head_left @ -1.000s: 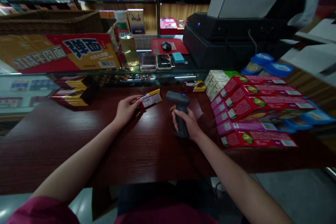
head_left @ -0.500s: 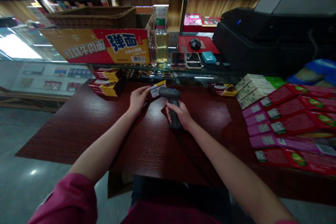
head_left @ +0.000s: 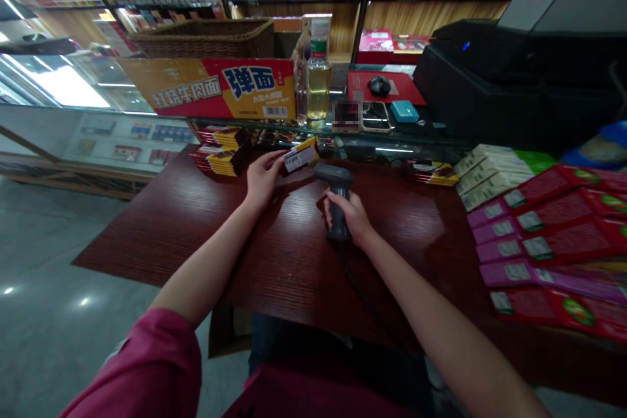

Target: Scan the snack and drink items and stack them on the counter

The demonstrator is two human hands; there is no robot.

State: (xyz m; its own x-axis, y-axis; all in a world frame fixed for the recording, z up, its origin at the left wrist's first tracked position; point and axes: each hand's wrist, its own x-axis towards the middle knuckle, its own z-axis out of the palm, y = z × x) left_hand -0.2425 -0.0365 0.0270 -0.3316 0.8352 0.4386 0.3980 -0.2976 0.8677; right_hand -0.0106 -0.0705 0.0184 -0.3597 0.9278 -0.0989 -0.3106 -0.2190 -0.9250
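Note:
My left hand (head_left: 263, 176) pinches the near end of a small yellow and dark-red packet (head_left: 300, 157), held tilted above the table with its white barcode label facing me. In my right hand (head_left: 353, 217) is a dark grey barcode scanner (head_left: 337, 199), gripped upright by its handle. The scanner's head sits just right of the packet, apart from it. A black cable runs from the handle's bottom toward my body. Left of the packet, a stack of similar yellow and dark-red packets (head_left: 223, 160) lies at the table's back edge.
Another small stack of packets (head_left: 431, 172) lies back right. Red and purple boxes (head_left: 553, 235) and pale cartons (head_left: 490, 173) cover the right side. Behind stand a noodle carton (head_left: 210, 88), a bottle (head_left: 318, 81), a mouse (head_left: 379, 85) and a black machine (head_left: 494, 85). The dark-red wooden table (head_left: 274, 261) lies below.
The view has shifted a little, so things sit farther right. The packet has turned so more of its white label shows, and it sits slightly higher. Both hands keep their hold.

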